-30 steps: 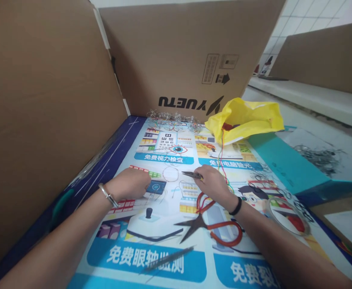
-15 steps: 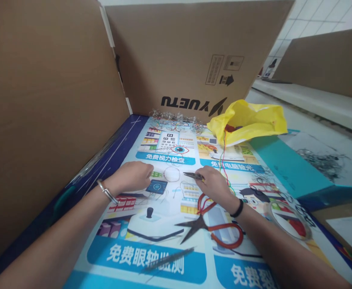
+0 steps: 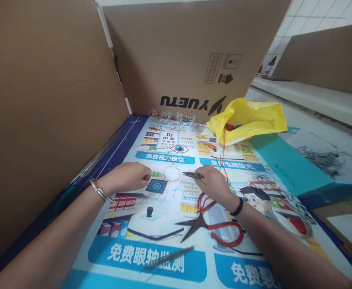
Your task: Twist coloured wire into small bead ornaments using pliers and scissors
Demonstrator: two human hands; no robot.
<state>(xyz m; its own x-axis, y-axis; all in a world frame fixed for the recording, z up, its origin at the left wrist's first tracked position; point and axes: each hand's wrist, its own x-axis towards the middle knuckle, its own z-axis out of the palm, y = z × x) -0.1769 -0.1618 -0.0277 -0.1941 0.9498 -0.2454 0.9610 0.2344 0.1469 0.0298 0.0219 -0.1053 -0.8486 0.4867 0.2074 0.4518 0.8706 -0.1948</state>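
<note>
My right hand (image 3: 214, 182) is closed around needle-nose pliers (image 3: 193, 175), whose dark jaws point left. Across from it, my left hand (image 3: 133, 176) has its fingers curled together; what they may hold is hidden or too small to make out. A thin wire ring (image 3: 171, 174) shows between the hands, left of the plier tips; whether anything grips it I cannot tell. Scissors (image 3: 198, 224) with red handles lie below my right hand, blades pointing left. Nearer to me is a bundle of thin dark wires (image 3: 170, 259).
A yellow bag (image 3: 254, 122) with coloured threads trailing out stands at the back right. Tangled wire pieces (image 3: 176, 120) line the cardboard wall (image 3: 191, 48). A clear round dish (image 3: 290, 218) holds something red. More dark wire pieces (image 3: 322, 162) lie beyond the teal panel (image 3: 280, 160).
My left wrist and forearm have shifted slightly to the left. My right hand stays almost in place with the pliers, and the wire ring looks unchanged.
</note>
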